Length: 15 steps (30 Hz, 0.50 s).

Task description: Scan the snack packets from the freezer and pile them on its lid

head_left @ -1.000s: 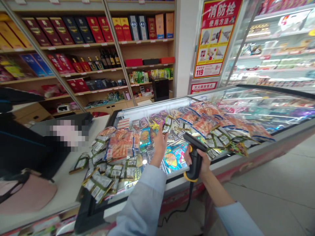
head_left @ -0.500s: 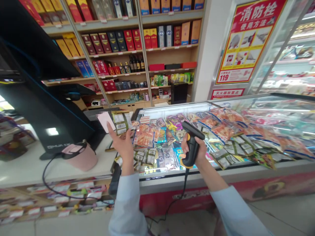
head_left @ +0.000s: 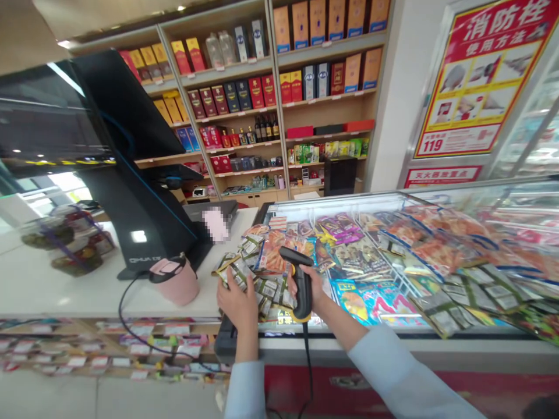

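Observation:
My right hand [head_left: 312,288] is wrapped round the grip of a black-and-yellow barcode scanner [head_left: 303,297], its head pointing left above the packets. A cable hangs from the scanner's base. At the left end of the glass-topped freezer [head_left: 349,336], my left hand [head_left: 239,302] has its fingers curled over a green-and-silver snack packet [head_left: 236,269]. Part of that packet is hidden by the fingers. More green-and-silver packets [head_left: 273,289] lie just right of my left hand. Behind the scanner is an orange bag of snacks [head_left: 273,254].
On the white counter [head_left: 100,297] at left stand a black checkout monitor [head_left: 148,215], a pink cup [head_left: 177,285] and stacked tubs [head_left: 78,244]. A blurred pink item [head_left: 216,226] lies on a dark box. Blue bags [head_left: 375,299] and orange bags cover the freezer. Boxed bottles fill the shelves behind.
My left hand has come down and closer, its spread fingers now over a packet at the freezer's left end. The scanner has moved left, nearer that hand. The view has turned left.

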### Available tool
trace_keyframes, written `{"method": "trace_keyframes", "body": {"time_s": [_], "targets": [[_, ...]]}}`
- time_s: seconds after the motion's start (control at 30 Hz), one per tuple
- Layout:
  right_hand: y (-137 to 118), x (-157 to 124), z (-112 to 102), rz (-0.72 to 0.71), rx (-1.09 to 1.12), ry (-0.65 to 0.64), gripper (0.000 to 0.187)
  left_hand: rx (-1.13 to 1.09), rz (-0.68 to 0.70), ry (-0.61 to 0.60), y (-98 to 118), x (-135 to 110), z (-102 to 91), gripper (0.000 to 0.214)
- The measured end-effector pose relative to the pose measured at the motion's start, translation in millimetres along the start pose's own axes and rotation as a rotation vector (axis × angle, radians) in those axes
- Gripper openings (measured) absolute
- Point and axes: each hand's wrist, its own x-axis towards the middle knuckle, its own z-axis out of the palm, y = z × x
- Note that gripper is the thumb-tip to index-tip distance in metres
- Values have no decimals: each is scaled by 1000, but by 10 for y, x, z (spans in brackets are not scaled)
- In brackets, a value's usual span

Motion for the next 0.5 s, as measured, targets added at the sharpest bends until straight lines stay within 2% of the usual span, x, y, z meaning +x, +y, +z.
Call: {"method": "trace_keyframes", "body": {"time_s": [0.23,0.5], "targets": [[-2,-39,13,40,-9,17,35,-68,-64,7,-103,2,43,60],[11,-41,-12,108,-41,31,35,-192,-211,-104,-149,19,31,62]]}}
